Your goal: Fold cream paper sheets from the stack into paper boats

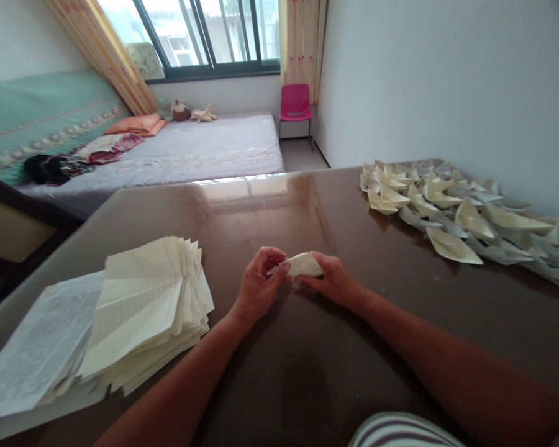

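Observation:
Between my two hands, just above the brown table, is a small piece of folded paper, cream in colour. My left hand pinches its left end with thumb and fingers. The right end sits in the grip of my right hand, thumb below and fingers behind. Parts of the paper are hidden by my fingers, so its full shape does not show. To the left of my hands lies a thick stack of creased, lined cream sheets.
White printed sheets stick out under the cream stack. At the table's right, against the wall, lies a heap of folded paper boats. Beyond the table are a bed and a pink chair below the window.

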Demonstrator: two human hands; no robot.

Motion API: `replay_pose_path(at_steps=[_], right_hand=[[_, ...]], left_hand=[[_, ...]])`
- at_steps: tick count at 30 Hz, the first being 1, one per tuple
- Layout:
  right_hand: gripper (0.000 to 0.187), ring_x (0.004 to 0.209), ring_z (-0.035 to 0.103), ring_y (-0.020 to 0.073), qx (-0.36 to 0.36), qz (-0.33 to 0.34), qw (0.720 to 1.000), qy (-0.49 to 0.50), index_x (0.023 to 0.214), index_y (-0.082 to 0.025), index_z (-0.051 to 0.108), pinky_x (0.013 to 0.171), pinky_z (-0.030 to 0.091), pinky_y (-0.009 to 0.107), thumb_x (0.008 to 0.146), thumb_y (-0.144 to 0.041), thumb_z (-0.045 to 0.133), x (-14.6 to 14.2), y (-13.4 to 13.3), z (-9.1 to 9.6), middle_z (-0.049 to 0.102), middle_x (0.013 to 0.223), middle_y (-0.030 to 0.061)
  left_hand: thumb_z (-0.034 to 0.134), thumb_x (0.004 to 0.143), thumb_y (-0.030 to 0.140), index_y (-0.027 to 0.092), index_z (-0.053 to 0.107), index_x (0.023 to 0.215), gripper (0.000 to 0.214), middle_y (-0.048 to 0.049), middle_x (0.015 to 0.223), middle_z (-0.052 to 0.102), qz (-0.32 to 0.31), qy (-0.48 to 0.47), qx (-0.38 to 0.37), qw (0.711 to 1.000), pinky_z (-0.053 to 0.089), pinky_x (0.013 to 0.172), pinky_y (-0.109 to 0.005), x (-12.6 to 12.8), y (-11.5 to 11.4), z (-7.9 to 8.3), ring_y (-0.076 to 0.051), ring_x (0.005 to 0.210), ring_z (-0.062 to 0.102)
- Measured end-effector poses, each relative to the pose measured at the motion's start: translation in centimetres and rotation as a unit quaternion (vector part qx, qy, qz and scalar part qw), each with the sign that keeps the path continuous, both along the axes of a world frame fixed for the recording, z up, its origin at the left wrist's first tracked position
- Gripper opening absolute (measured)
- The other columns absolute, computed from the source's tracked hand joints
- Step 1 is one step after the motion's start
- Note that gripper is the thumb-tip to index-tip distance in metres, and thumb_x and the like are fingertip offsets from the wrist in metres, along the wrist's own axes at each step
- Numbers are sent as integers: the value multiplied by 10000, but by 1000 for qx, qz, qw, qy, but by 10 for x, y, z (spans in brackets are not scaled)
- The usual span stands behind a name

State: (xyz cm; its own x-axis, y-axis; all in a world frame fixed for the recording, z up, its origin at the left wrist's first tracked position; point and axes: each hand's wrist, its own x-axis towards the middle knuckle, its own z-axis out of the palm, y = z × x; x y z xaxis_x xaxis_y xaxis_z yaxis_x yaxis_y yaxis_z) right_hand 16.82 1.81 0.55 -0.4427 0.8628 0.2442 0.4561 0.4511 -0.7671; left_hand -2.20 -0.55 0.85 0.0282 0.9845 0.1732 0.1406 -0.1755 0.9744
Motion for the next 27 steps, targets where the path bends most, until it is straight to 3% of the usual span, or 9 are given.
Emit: replay_pose_path(at_steps=[2,4,7,10,13,18,22,27], right_hand=[[175,753,563,151,52,-10,999,9,843,-202,608,696,424,262,868,-375,594,2,0,2,639,814,21],[153,821,557,172,123,-22,991,-36,867,-206,624,747,403,284,902,-335,549,4,-1,4,647,870,46],[144,903,524,211,215,-23,960,-178,959,-216,650,787,352,328,915,-262,521,6,-3,9,653,943,79],[161,910,506,220,246,-1,932,-265,974,-217,652,791,325,343,928,-230,499,5,-5,10,654,939,89],[165,922,508,220,231,27,936,-263,1041,-216,633,798,341,336,901,-231,546,6,0,6,655,954,84],[156,925,536,187,134,71,979,-137,969,-222,648,805,414,293,821,-182,616,17,19,-7,653,951,38],[90,884,573,164,60,108,989,-85,881,-245,717,785,440,277,842,-271,640,27,30,-10,655,907,27],[182,856,587,157,20,78,993,-84,886,-212,710,766,444,264,898,-334,575,25,30,-8,647,875,38]], left_hand=[[599,849,337,202,528,1036,242,-21,948,611,-7,48,43,998,558,720,-268,0,-1,0,-144,863,620],[558,882,315,218,532,1127,265,-54,1064,601,3,160,115,980,539,849,-327,-1,-3,2,-175,1003,589],[549,896,319,241,557,1199,313,-80,1181,580,16,350,220,911,451,997,-401,-4,-7,6,-225,1160,490],[483,933,277,248,639,1064,206,-57,1065,637,-39,454,264,850,456,948,-355,-6,-10,9,-207,1076,514],[408,962,256,229,657,919,254,-40,965,659,-93,505,248,822,471,829,-295,-9,-9,8,-174,957,547],[399,969,316,229,643,933,262,-26,983,664,-115,529,196,818,462,765,-270,-15,-4,7,-162,948,558],[413,963,379,253,654,925,274,-4,996,660,-106,514,152,838,460,747,-265,-18,-1,7,-164,962,549],[404,963,408,238,658,857,323,-9,927,643,-73,490,97,863,459,790,-266,-18,3,5,-157,916,555]])
